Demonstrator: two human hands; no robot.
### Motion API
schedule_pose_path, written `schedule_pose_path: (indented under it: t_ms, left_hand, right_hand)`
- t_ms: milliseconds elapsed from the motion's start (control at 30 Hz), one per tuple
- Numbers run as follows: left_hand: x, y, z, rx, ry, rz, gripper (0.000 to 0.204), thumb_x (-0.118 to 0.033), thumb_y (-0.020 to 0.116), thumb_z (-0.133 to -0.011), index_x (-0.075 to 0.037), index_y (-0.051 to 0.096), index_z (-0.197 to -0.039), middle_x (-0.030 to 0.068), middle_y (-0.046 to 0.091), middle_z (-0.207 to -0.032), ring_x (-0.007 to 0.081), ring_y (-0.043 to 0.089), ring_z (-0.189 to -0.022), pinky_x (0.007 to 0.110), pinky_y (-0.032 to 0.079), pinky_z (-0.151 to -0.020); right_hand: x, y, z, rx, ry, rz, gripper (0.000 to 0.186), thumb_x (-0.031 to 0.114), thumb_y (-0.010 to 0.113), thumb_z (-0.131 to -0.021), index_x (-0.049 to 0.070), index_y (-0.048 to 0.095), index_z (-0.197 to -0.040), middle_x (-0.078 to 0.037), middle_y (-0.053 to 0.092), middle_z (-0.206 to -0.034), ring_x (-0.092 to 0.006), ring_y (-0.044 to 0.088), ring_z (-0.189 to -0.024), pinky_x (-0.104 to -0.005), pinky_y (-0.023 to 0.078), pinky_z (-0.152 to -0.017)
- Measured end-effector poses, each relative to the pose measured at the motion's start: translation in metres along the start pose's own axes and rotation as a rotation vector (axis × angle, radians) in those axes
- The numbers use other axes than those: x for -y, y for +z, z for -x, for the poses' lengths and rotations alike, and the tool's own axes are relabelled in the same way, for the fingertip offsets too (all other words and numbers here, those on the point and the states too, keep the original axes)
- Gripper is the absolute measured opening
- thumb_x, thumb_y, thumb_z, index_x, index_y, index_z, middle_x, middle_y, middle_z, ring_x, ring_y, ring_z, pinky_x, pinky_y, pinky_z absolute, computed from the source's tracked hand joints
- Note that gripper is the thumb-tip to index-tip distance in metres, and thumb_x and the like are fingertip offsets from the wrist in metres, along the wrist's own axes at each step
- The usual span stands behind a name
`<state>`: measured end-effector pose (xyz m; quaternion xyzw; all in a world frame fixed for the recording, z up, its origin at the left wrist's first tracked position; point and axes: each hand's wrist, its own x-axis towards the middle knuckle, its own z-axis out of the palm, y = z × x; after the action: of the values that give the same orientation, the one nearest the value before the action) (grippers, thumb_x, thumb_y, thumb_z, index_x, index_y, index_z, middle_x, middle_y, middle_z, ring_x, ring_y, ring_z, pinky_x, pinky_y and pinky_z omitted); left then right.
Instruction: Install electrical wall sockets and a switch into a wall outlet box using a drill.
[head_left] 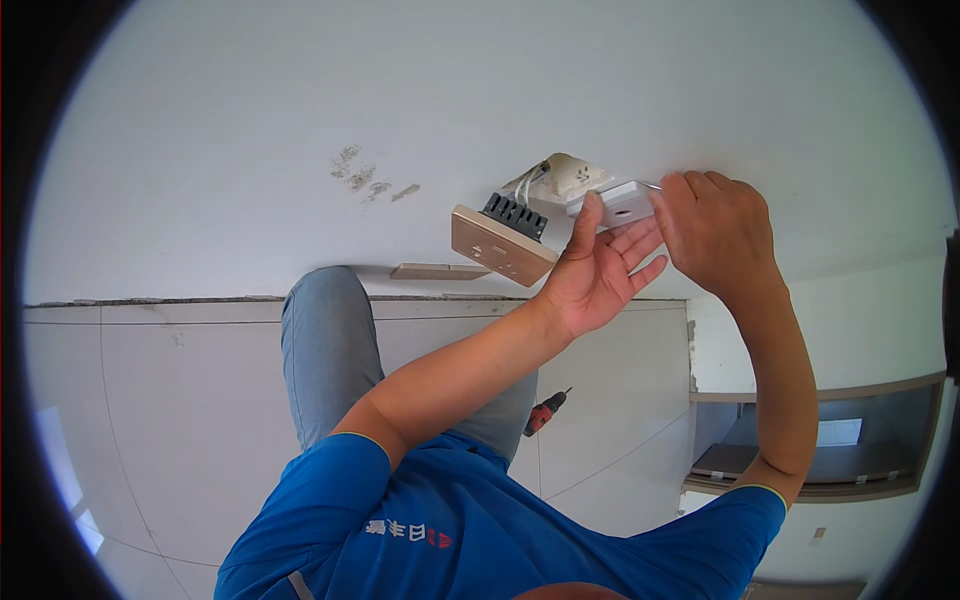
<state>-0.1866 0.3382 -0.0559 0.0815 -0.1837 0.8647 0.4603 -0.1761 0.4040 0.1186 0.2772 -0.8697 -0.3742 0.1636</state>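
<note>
Two bare hands meet at one small white box (628,204) in front of a pale wall. The left hand (598,280) is palm up, fingers loosely spread, its thumb against the box's left end. The right hand (715,225) is closed, fingers curled at the box's right end. Just left of the box, one tan socket plate (500,245) with a dark back hangs tilted, touching no hand. At least two white wires (522,186) run from it to one rough hole (572,177) in the wall. Lower down, one tan strip (438,271) lies along the wall's base. Farther off, one red-and-black drill (545,412) rests on the tiled floor (200,400).
</note>
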Motion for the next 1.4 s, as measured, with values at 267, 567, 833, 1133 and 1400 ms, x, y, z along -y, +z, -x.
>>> schedule_pose_path:
  t_ms: [267, 567, 833, 1133, 1400]
  left_hand:
    - [0.0, -0.006, -0.002, -0.018, -0.018, 0.035, 0.085, -0.07, 0.065, -0.09, -0.008, 0.045, -0.144, 0.0073, 0.054, -0.148, 0.0181, 0.051, -0.138, 0.039, 0.046, -0.109]
    - [0.009, 0.016, 0.068, -0.001, -0.215, -1.065, 0.047, -0.032, 0.071, -0.098, -0.006, 0.052, -0.132, 0.0136, 0.066, -0.125, 0.029, 0.063, -0.115, 0.042, 0.051, -0.099]
    - [-0.003, 0.092, 0.035, 0.522, 0.793, -3.276, 0.07, -0.018, 0.089, -0.071, -0.007, 0.058, -0.132, 0.0119, 0.054, -0.127, 0.0347, 0.05, -0.115, 0.045, 0.04, -0.097]
    - [0.001, 0.051, -0.004, 0.392, 0.879, -3.711, 0.101, -0.025, 0.095, -0.067, -0.008, 0.042, -0.152, 0.0115, 0.039, -0.142, 0.0323, 0.039, -0.128, 0.049, 0.028, -0.106]
    - [-0.016, 0.042, -0.008, 0.495, 0.993, -3.685, 0.103, -0.018, 0.094, -0.067, -0.006, 0.038, -0.153, 0.0128, 0.035, -0.143, 0.0351, 0.036, -0.126, 0.049, 0.031, -0.105]
  right_hand:
    - [0.008, 0.002, 0.031, -0.044, 0.222, -0.312, 0.006, 0.009, 0.066, -0.091, 0.004, 0.063, -0.095, -0.006, 0.065, -0.074, -0.023, 0.062, -0.065, -0.035, 0.048, -0.054]
    - [0.056, 0.092, 0.1, -0.249, 1.087, -1.228, 0.022, 0.021, 0.054, -0.106, 0.003, 0.064, -0.098, -0.003, 0.057, -0.072, -0.0099, 0.042, -0.067, -0.0271, 0.041, -0.062]
    - [0.084, 0.143, 0.09, -0.651, 0.98, -1.316, 0.019, 0.019, 0.055, -0.101, 0.005, 0.067, -0.095, -0.009, 0.069, -0.076, -0.0267, 0.064, -0.066, -0.0368, 0.049, -0.065]
    - [0.094, 0.149, 0.077, -0.782, 1.078, -1.135, 0.014, 0.015, 0.062, -0.093, 0.007, 0.072, -0.09, -0.013, 0.072, -0.074, -0.0308, 0.071, -0.07, -0.0404, 0.055, -0.065]
    - [0.092, 0.152, 0.08, -0.734, 0.981, -1.248, 0.008, 0.009, 0.069, -0.08, 0.005, 0.071, -0.086, -0.013, 0.073, -0.076, -0.0294, 0.072, -0.07, -0.0402, 0.057, -0.063]
